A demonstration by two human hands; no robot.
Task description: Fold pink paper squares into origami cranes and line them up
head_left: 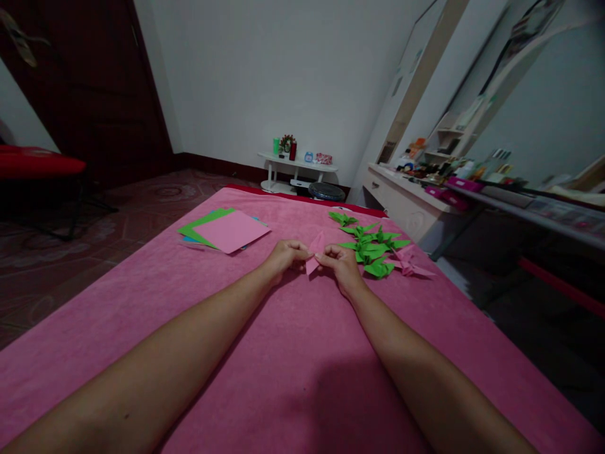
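Observation:
A piece of folded pink paper [316,249], a narrow diamond shape, is held between my two hands just above the pink cloth [283,340]. My left hand [287,255] pinches its left edge with thumb and fingers. On the other side my right hand [341,263] grips the right edge, its thumb close to the left one. Several green folded paper figures [371,247] lie to the right of my right hand, with a pink folded paper figure [407,261] beside them. Left of my hands rests a loose stack of square paper [234,231], pink on top with green and blue beneath.
Beyond the cloth's far edge stands a low white table [297,162] with a green cup, a plant and a tissue box. A dressing table [411,195] crowded with small items is at the right. A red chair [40,162] stands at the left near a dark door [85,82].

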